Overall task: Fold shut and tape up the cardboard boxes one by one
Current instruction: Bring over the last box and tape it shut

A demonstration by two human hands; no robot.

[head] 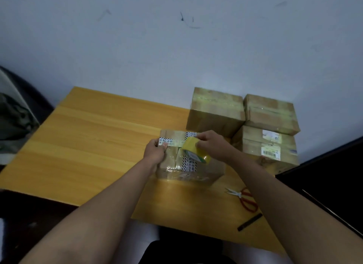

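Left hand (155, 152) pins the tape's free end on the box (188, 165), fingers curled over its left edge; just right, the right hand (211, 144) grips the tape roll (196, 152). Tape's light, thin, clingy — best held by the roll's rim.

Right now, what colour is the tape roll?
Yellow. The tape roll, held in the right hand, shows best in the head view.

Closed brown cardboard box (188, 165) set on the table near its front edge, printed black-and-white tape crossed over its top, yellow tape roll (196, 150) held tilted above it, three taped boxes (243, 116) stacked close behind at the right
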